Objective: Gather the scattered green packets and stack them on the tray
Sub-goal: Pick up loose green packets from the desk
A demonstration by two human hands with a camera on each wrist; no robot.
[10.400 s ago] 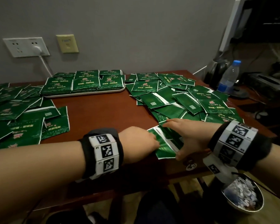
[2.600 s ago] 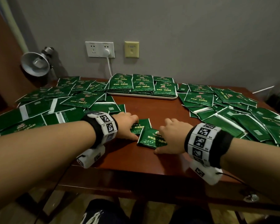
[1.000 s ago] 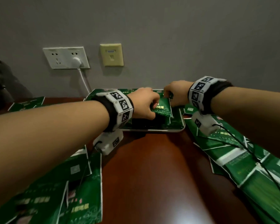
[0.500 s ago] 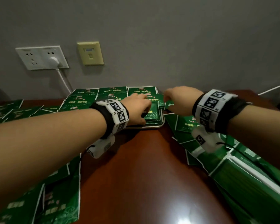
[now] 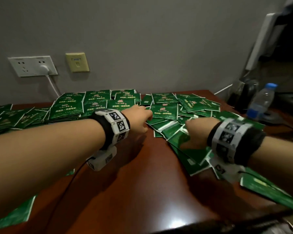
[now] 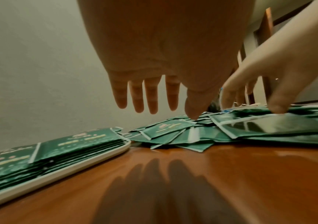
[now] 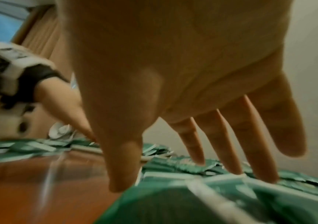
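While both hands are reaching toward the loose heap at centre right of the head view, neither is holding anything. The left hand is hovering with fingers straight and spread, its fingertips hanging above the heap's near edge in the left wrist view. The right hand is also spread wide, its fingertips touching or nearly touching the top of the scattered green packets; blur in the right wrist view prevents certainty.

The white tray is lying at the lower left of the left wrist view, already carrying neat rows of stacked packets, and the heap is starting just beside its right end. More packets are lying at the far left and along the lower right of the head view.

To do this step well, the hands should probably be pressing flat on a few overlapping packets and sliding them together on the wooden table, squaring the edges between both palms before lifting. The glossy foil looks slippery, so a small, aligned bundle would likely travel more safely than a large one. A plastic water bottle is standing well apart at right.
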